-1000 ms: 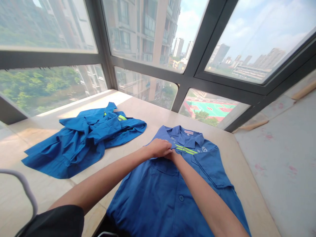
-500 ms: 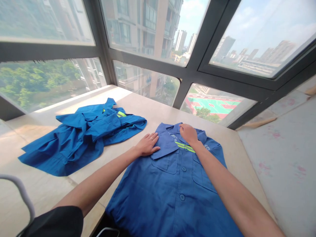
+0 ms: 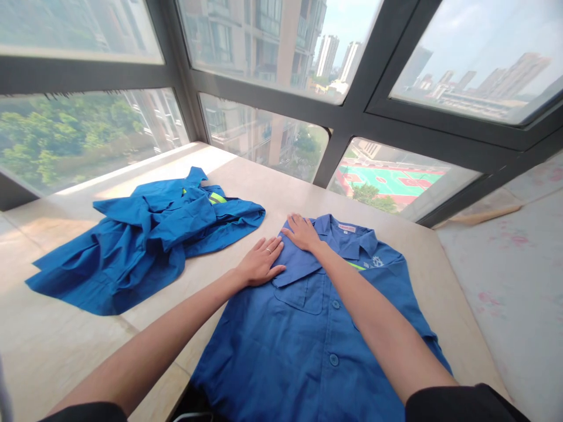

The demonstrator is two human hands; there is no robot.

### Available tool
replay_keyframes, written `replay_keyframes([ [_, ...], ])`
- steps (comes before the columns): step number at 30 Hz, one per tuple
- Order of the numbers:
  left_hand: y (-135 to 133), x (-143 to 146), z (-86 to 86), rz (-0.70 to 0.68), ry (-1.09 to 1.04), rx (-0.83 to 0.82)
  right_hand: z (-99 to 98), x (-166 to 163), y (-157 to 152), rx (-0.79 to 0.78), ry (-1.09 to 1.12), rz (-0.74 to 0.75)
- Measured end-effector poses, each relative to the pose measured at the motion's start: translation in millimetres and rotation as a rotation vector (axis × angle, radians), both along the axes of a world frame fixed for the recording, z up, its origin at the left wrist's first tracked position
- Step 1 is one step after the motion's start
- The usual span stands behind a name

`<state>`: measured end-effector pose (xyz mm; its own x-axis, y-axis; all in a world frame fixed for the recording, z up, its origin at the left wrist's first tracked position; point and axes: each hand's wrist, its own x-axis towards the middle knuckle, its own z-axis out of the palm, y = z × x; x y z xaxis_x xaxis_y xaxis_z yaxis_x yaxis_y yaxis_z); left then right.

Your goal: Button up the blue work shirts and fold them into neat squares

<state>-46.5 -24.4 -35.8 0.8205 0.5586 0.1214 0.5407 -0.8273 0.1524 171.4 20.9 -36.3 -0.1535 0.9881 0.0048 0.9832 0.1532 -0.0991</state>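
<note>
A blue buttoned work shirt (image 3: 281,346) lies front side up before me, its collar toward the window and its lower part at the bottom of the view. One sleeve (image 3: 297,258) is folded inward over the chest, above the pocket. My left hand (image 3: 263,262), with a ring on one finger, rests flat on the outer edge of that fold, fingers stretched out. My right hand (image 3: 302,232) lies flat near the shoulder, left of the collar, fingers spread. The right forearm hides part of the shirt front and most of the yellow-green reflective strip.
A second blue garment (image 3: 149,234) with a reflective strip lies crumpled on the pale stone ledge (image 3: 246,176) at the left. Grey-framed windows (image 3: 264,111) border the ledge. A flower-patterned wall (image 3: 510,293) stands at the right.
My right hand has moved left from the collar to the shoulder and opened from a closed grip to flat. The collar and its label now show. The left hand stays on the sleeve.
</note>
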Motion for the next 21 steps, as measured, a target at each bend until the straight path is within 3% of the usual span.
replay_keyframes([
  [7, -5, -8, 2.0, 0.037, 0.009, 0.005, -2.0, 5, 2, 0.024, -0.003, 0.001],
  [15, -1, 4, 4.2, 0.114, 0.053, 0.029, 7.0, -5, 2, 0.061, -0.077, -0.172],
  [21, 0, 5, 5.0, 0.121, 0.071, 0.039, 10.2, 5, -41, 0.215, 0.044, 0.036],
])
